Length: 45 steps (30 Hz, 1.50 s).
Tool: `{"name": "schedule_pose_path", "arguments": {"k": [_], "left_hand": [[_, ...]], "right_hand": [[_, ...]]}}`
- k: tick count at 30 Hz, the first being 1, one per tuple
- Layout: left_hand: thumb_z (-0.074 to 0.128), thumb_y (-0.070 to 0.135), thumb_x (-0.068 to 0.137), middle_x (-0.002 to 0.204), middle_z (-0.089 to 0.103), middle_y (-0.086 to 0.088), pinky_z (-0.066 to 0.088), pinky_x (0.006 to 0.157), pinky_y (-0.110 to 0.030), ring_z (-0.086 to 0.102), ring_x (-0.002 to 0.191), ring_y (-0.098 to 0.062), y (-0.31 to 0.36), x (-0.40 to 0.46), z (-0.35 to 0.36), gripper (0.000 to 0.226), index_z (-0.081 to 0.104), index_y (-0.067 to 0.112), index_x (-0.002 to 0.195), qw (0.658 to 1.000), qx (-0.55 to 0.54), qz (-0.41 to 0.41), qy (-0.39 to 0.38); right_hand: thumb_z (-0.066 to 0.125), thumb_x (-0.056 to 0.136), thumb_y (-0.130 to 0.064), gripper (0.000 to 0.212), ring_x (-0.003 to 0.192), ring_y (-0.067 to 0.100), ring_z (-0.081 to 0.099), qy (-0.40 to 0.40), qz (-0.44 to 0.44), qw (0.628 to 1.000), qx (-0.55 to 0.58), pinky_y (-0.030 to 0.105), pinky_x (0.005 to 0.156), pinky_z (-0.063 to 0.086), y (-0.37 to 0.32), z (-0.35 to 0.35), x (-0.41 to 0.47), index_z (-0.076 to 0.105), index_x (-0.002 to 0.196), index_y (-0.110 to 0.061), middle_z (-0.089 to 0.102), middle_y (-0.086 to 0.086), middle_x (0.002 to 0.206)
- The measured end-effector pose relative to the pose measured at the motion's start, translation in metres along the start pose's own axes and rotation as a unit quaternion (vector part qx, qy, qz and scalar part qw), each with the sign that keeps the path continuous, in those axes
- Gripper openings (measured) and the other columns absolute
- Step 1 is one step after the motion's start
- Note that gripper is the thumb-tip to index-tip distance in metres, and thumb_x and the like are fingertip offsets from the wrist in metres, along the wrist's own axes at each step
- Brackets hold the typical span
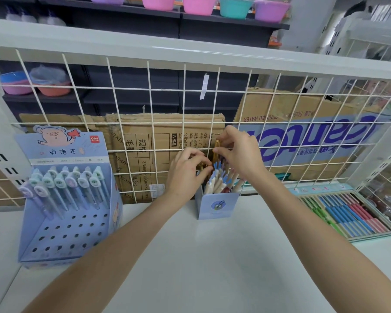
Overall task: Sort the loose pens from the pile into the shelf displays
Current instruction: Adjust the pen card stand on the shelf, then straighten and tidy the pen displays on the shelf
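Note:
A small blue pen box (217, 205) stands on the white shelf (212, 256) against the wire grid, packed with several white and blue pens (219, 179). Both my hands are above it. My right hand (239, 152) pinches an upright amber pen (216, 150) near its top. My left hand (187, 170) pinches another amber pen (202, 166) just left of the box's pens; most of that pen is hidden by my fingers. At the left stands a blue pig-themed display (66, 222) with several pens in its upper holes.
A flat tray (348, 213) of green, blue and pink pens lies at the right. The white wire grid (149, 123) backs the shelf, with cardboard boxes (145, 141) behind it. Coloured plastic bowls (199, 5) sit on dark shelves farther back.

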<state>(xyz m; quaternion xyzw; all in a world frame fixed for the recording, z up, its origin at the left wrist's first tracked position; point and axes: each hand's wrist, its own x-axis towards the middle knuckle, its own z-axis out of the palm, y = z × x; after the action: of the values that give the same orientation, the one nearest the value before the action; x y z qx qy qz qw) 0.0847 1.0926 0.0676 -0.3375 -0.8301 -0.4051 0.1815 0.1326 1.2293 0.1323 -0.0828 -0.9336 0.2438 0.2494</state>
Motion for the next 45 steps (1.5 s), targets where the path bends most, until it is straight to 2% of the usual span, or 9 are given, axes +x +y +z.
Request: {"name": "schedule_pose_path", "arguments": {"k": [7,14,19,23,27,32,35,41,45], "left_hand": [[0.071,0.014,0.079,0.102,0.057,-0.004,0.042,0.091,-0.031,0.055,0.100,-0.020,-0.008,-0.008,0.003,0.016,0.071,0.013,0.094,0.998,-0.049,0.015,-0.034],[0.058,0.039,0.081,0.102,0.058,-0.004,0.045,0.090,-0.033,0.056,0.100,-0.021,-0.013,-0.014,0.000,0.034,0.070,0.014,0.100,0.999,-0.042,0.003,-0.021],[0.072,0.022,0.080,0.102,0.058,-0.005,0.049,0.087,-0.038,0.057,0.099,-0.022,-0.019,-0.019,-0.002,0.026,0.068,0.012,0.103,0.999,-0.027,-0.016,-0.022],[0.070,0.019,0.082,0.105,0.060,-0.003,0.049,0.085,-0.035,0.058,0.099,-0.019,-0.016,-0.021,-0.005,0.023,0.068,0.014,0.104,1.000,-0.006,-0.020,-0.017],[0.060,0.016,0.089,0.112,0.058,0.003,0.049,0.083,-0.033,0.058,0.099,-0.014,-0.013,-0.031,-0.020,0.021,0.065,0.017,0.110,0.999,-0.011,-0.037,-0.011],[0.039,0.037,0.089,0.115,0.058,0.007,0.050,0.080,-0.029,0.057,0.095,-0.009,-0.020,-0.060,-0.061,0.040,0.063,0.018,0.114,0.999,0.022,-0.037,-0.014],[0.046,0.028,0.089,0.121,0.059,0.004,0.048,0.084,-0.023,0.053,0.105,-0.004,-0.031,-0.085,-0.095,0.034,0.063,0.017,0.117,0.995,0.079,-0.057,0.019],[0.042,0.035,0.091,0.130,0.054,-0.006,0.041,0.094,-0.028,0.049,0.118,-0.016,-0.074,-0.175,-0.191,0.042,0.055,0.015,0.126,0.966,0.226,-0.123,0.026],[0.042,0.040,0.090,0.138,0.046,-0.011,0.043,0.100,-0.044,0.048,0.124,-0.030,-0.098,-0.244,-0.257,0.048,0.041,0.021,0.134,0.921,0.329,-0.207,0.016]], "right_hand": [[0.062,0.088,-0.032,0.020,0.092,0.024,0.050,-0.005,-0.016,0.997,-0.079,0.034,0.082,0.028,0.007,0.013,-0.011,0.060,0.087,-0.013,0.062,-0.001,0.080],[0.043,0.098,-0.031,0.027,0.103,0.021,0.030,-0.162,-0.043,0.971,-0.173,0.034,0.085,0.021,0.005,-0.002,-0.003,0.066,0.107,-0.019,0.047,0.004,0.115],[0.042,0.098,-0.033,0.029,0.100,0.017,0.026,-0.187,-0.011,0.972,-0.138,0.031,0.086,0.019,0.011,-0.006,-0.004,0.066,0.107,-0.018,0.039,-0.001,0.109],[0.040,0.099,-0.029,0.029,0.107,0.019,0.031,-0.154,0.007,0.985,-0.074,0.031,0.090,0.022,0.011,-0.008,-0.014,0.065,0.112,-0.018,0.045,0.001,0.116],[0.043,0.098,-0.016,0.030,0.117,0.020,0.042,-0.044,0.005,0.999,0.028,0.038,0.101,0.036,0.001,-0.015,-0.025,0.061,0.122,-0.020,0.052,0.001,0.124],[0.049,0.095,-0.009,0.033,0.123,0.018,0.046,0.004,-0.073,0.995,0.060,0.041,0.104,0.039,-0.035,-0.002,-0.039,0.059,0.125,-0.018,0.054,0.001,0.129],[0.053,0.091,-0.005,0.034,0.122,0.024,0.048,-0.020,-0.158,0.984,0.074,0.041,0.102,0.038,-0.069,0.030,-0.053,0.061,0.122,-0.015,0.056,0.006,0.128],[0.063,0.080,-0.004,0.045,0.120,0.037,0.051,-0.113,-0.236,0.961,0.090,0.049,0.093,0.040,-0.147,0.109,-0.098,0.057,0.125,-0.009,0.054,0.017,0.129],[0.055,0.093,-0.019,0.060,0.143,0.030,0.017,-0.239,-0.261,0.934,0.044,0.047,0.112,0.018,-0.208,0.146,-0.136,0.027,0.146,-0.021,0.018,0.009,0.155]]}}
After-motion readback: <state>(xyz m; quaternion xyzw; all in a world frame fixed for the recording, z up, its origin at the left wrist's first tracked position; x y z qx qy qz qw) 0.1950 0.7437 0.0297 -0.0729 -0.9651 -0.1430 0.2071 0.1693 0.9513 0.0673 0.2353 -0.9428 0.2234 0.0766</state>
